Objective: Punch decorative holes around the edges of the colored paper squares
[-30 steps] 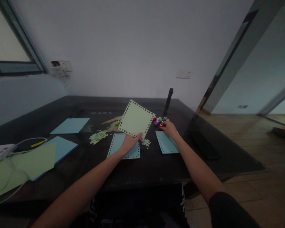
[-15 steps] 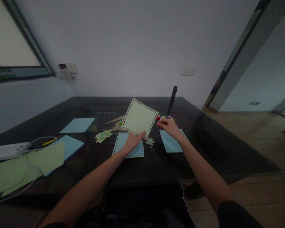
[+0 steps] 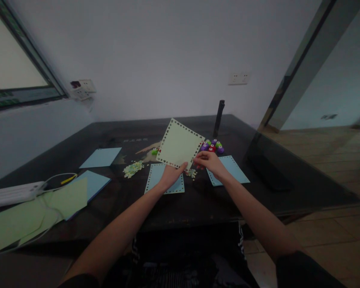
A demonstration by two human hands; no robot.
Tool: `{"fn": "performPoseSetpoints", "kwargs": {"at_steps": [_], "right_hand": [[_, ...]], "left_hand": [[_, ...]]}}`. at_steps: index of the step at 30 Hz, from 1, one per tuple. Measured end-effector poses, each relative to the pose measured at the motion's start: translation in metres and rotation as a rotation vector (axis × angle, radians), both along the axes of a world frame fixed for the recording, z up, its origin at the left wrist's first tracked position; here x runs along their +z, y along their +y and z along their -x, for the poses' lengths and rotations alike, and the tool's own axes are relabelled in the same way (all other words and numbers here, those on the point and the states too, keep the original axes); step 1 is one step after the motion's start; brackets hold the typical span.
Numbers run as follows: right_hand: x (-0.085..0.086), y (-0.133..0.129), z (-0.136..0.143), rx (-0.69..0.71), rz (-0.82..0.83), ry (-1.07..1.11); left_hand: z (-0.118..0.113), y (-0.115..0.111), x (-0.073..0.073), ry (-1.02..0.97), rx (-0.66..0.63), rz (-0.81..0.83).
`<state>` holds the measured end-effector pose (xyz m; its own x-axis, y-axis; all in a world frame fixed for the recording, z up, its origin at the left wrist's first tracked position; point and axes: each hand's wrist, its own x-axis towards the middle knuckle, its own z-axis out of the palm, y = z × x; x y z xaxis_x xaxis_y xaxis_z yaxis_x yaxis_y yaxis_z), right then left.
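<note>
My left hand (image 3: 171,176) grips a pale green sheet of paper (image 3: 181,145) by its lower edge, thumb on top. Small punched holes run along the sheet's borders, and it is tilted above the table. Curled fingers of my right hand (image 3: 209,162) are at the sheet's lower right edge; I cannot tell whether they pinch it or something small. Below the left hand lies a blue hole-bordered sheet (image 3: 155,176), partly covered. Another blue sheet (image 3: 230,170) lies under the right wrist. Small paper cut-outs (image 3: 192,173) are scattered between the hands.
Small red, purple and green objects with eye-like spots (image 3: 212,147) cluster behind my right hand. A black upright object (image 3: 219,119) stands behind them. At left are a heap of cut-outs (image 3: 133,169), a blue sheet (image 3: 101,157), green sheets (image 3: 63,196) and a white power strip (image 3: 16,195) with cables.
My right hand has moved left and slightly down, from beside the coloured objects to the green sheet's edge. The left hand still holds the sheet. The view has shifted slightly.
</note>
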<state>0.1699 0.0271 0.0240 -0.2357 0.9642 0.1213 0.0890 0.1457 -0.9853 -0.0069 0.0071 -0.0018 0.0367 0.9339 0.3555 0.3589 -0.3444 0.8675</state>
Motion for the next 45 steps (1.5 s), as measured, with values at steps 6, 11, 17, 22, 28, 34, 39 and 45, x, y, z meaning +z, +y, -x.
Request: {"fn": "performPoseSetpoints", "kwargs": {"at_steps": [6,11,17,22,28,34,39,45], "right_hand": [[0.000,-0.003,-0.001,0.038,-0.011,-0.005],[0.000,-0.003,-0.001,0.058,0.018,-0.006],[-0.002,-0.003,-0.002,0.080,0.021,-0.002],[-0.003,-0.003,-0.003,0.087,0.013,-0.005],[-0.004,-0.003,-0.002,0.087,0.011,-0.018],[-0.002,-0.004,-0.001,0.065,0.031,-0.023],[-0.004,-0.002,-0.002,0.073,0.060,-0.020],[-0.006,0.000,-0.003,0.136,0.046,-0.035]], "left_hand": [[0.000,-0.001,0.001,0.019,-0.015,-0.015],[-0.001,-0.003,0.005,0.042,-0.027,-0.010],[0.000,-0.002,0.006,0.069,-0.022,-0.067],[0.001,0.001,0.003,0.049,-0.045,-0.088],[0.001,0.000,0.004,0.052,-0.059,-0.068],[0.002,0.002,0.000,0.034,-0.082,-0.025],[0.004,0.006,-0.002,0.007,-0.077,0.033],[0.005,0.006,0.000,-0.029,-0.081,0.096]]}}
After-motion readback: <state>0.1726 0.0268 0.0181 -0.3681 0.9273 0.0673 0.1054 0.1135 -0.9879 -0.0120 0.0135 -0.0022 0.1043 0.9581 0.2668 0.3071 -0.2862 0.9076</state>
